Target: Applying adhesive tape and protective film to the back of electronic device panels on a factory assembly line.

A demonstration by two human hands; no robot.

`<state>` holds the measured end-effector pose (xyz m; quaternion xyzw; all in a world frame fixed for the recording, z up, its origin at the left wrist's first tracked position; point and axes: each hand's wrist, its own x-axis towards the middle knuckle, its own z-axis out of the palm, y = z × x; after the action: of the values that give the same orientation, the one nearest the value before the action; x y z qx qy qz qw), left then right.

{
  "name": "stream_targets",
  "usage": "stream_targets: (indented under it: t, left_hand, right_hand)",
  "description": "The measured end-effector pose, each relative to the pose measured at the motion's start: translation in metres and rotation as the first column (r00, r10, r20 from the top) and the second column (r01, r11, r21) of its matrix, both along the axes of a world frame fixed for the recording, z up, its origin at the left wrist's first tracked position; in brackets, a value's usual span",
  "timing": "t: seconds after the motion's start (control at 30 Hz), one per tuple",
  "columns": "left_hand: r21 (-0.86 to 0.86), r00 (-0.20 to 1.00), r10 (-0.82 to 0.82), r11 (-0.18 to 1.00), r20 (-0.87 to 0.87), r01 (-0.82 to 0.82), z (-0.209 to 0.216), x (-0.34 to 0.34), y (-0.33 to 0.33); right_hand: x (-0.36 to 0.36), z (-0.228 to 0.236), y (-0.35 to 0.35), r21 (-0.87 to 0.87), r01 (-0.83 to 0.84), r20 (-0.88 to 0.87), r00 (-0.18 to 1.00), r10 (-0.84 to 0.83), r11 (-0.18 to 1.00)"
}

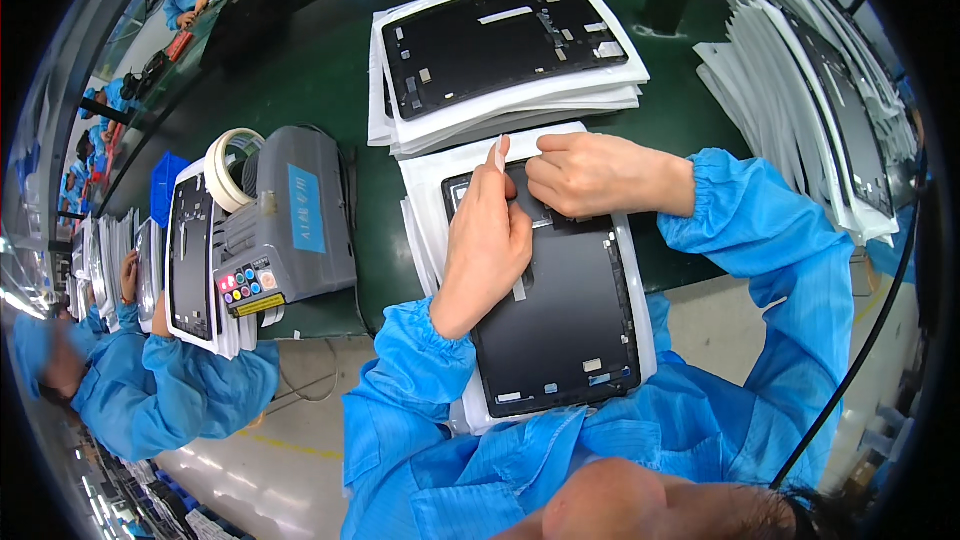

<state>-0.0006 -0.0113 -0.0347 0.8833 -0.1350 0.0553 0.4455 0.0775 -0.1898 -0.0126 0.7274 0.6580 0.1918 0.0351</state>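
Note:
A black laptop-cover-like panel lies in front of me on white padded sheets, its near end by my body. Small pale pads and labels dot its edges. Over its far left part is my left hand, its fingers stretched forward and a narrow white strip caught at the fingertips. My right hand is closed in a pinch over the panel's far end, close to the left fingertips. Whatever the right fingers grip is hidden.
Behind lies another black panel on stacked white sheets. A grey tape dispenser with a tape roll stands left, beside a blue bin. Upright panels and sheets fill the right. A co-worker's sleeve is at left.

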Motion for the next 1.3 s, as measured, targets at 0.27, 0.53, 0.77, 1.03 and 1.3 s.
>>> stream_targets:
  t: [0.27,0.53,0.77,1.03,1.3]
  left_hand:
    - [0.005,0.999,0.02,1.0,0.049,-0.02,-0.004,0.0,0.0]
    - [0.006,1.0,0.018,1.0,-0.011,-0.018,0.001,-0.001,-0.001]
    - [0.008,0.999,0.024,1.0,0.044,-0.024,-0.004,0.0,0.001]
    - [0.012,1.0,0.002,1.0,0.004,-0.002,0.0,0.0,-0.001]
    - [0.015,1.0,-0.005,1.0,0.006,0.005,0.001,0.0,0.0]
  right_hand:
    - [0.008,-0.009,-0.013,0.222,0.201,-0.421,0.902,-0.092,0.954]
    - [-0.002,0.001,-0.005,-0.007,0.087,-0.125,0.988,-0.087,0.996]
    - [0.001,-0.003,0.0,0.012,0.104,-0.118,0.988,-0.102,0.994]
    - [0.006,0.002,-0.013,0.103,0.166,-0.342,0.932,-0.122,0.981]
    - [-0.003,0.003,0.005,-0.035,0.004,0.023,1.0,-0.003,0.999]
